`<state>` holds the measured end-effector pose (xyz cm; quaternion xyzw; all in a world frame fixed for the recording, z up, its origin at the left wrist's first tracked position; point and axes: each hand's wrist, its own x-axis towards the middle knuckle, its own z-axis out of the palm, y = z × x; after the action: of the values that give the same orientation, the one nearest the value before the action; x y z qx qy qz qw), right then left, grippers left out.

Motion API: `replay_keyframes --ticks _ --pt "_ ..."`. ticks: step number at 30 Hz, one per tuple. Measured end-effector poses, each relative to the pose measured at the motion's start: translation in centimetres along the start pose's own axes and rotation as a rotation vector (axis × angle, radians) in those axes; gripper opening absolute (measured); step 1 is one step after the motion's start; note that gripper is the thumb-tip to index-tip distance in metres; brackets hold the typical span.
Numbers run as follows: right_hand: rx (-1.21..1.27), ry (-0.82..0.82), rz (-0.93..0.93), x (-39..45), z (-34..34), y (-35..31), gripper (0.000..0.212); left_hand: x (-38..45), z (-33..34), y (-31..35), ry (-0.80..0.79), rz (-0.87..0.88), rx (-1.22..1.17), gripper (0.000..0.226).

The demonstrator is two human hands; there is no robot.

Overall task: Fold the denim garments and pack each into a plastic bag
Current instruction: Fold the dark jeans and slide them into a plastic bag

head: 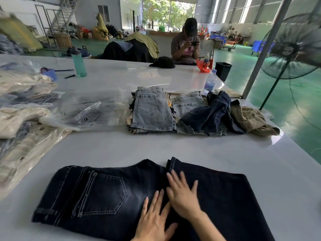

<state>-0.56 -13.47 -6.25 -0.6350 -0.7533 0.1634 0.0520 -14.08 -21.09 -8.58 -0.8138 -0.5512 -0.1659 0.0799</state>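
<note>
dark jeans flat under both palms

jeans: dark navy denim, faded paler across the seat, pale contrast stitching. laid across the near part of the white table, back side up. a back pocket and the waistband lie left of the fingers; a folded-over layer with a stitched hem edge lies to their right and just beyond the fingertips. fabric looks smooth, few wrinkles.

left hand: palm down on the denim, fingers straight and spread slightly, thumb out to the side. grips nothing, only presses flat.

right hand: also palm down, fingers extended and fanned, slightly blurred. it overlaps the left hand's fingertips, lying partly across them. its fingertips sit near the hem edge of the folded layer. nothing pinched.

beyond the fingers, well apart: a stack of light denim shorts, and to its right a looser heap with dark denim on top and a tan garment at the end. left of that stack, a pile of clear bags. far left of the hands, bagged pale garments.

further back on the table: a teal bottle, a water bottle, a black cap. a seated person behind the table; a standing fan off to the right.
</note>
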Motion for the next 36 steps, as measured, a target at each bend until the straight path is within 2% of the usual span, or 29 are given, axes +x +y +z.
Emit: replay_keyframes --ticks 2,4,5,6,8,9,10,11,13,14,18,19,21,24,26,28,29,32,34,36 --pt "-0.028 0.004 -0.013 -0.5 1.9 -1.5 0.055 0.3 -1.8 -1.1 0.005 0.005 -0.064 0.062" --pt "-0.074 0.035 0.007 -0.4 2.3 -1.2 0.056 0.8 -4.1 -3.9 0.198 -0.064 -0.233 0.033" --pt "-0.092 0.051 0.01 -0.5 2.2 -1.1 0.056 0.9 -5.2 -6.2 0.328 -0.139 -0.261 0.019" --pt "-0.097 0.06 0.011 -0.6 2.2 -1.1 0.055 0.6 -6.4 -8.8 0.432 -0.26 -0.254 0.013" --pt "-0.082 0.052 0.016 -0.6 2.3 -1.4 0.055 -0.8 -8.6 -15.2 0.524 -0.578 -0.161 0.025" --pt "-0.074 0.052 0.019 -0.6 2.3 -1.6 0.055 -1.6 -9.5 -17.9 0.485 -0.749 -0.123 0.027" --pt "-0.071 0.055 0.024 -0.7 2.2 -1.6 0.055 -2.3 -9.7 -19.7 0.357 -0.898 -0.102 0.033" --pt "-0.067 0.058 0.027 -0.7 2.2 -1.5 0.055 -3.0 -9.4 -20.6 0.163 -0.987 -0.067 0.049" --pt "-0.065 0.072 0.028 -0.7 2.4 -1.5 0.055 -4.5 -7.4 -20.8 -0.232 -0.979 -0.001 0.074" --pt "-0.064 0.08 0.033 -0.8 2.4 -1.4 0.055 -4.8 -6.3 -20.5 -0.324 -0.951 0.008 0.074" --pt "-0.034 0.114 0.07 -1.3 2.5 -3.7 0.055 -5.2 -6.0 -20.0 -0.354 -0.921 0.04 0.077" --pt "-0.035 0.121 0.027 -1.4 2.7 -5.0 0.055 -5.3 -6.1 -20.1 -0.346 -0.941 0.055 0.083" --pt "-0.015 0.092 -0.188 -1.8 3.5 -8.6 0.057 -5.6 -6.4 -19.2 -0.315 -1.032 0.063 0.1" --pt "-0.067 0.075 -0.588 -2.3 4.7 -15.0 0.055 -6.0 -7.0 -17.6 -0.148 -1.224 -0.048 0.119" --pt "-0.109 0.04 -0.711 -2.1 5.3 -17.9 0.054 -6.0 -7.0 -17.0 0.027 -1.339 -0.206 0.121" --pt "-0.065 -0.117 -0.662 -1.6 6.1 -18.6 0.054 -6.1 -6.5 -16.8 0.32 -1.394 -0.363 0.116" --pt "-0.056 -0.144 -0.636 -1.4 6.5 -18.3 0.054 -6.2 -6.3 -16.7 0.483 -1.4 -0.448 0.114" --pt "-0.052 -0.116 -0.619 -1.0 7.1 -17.4 0.056 -6.2 -6.7 -16.8 0.843 -1.572 -0.692 0.107" --pt "-0.043 -0.132 -0.612 -1.1 7.3 -17.7 0.056 -5.9 -7.3 -16.9 0.952 -1.772 -0.834 0.105" --pt "-0.046 -0.134 -0.607 -1.1 7.6 -17.8 0.056 -5.8 -7.5 -16.9 0.95 -1.852 -0.925 0.091"
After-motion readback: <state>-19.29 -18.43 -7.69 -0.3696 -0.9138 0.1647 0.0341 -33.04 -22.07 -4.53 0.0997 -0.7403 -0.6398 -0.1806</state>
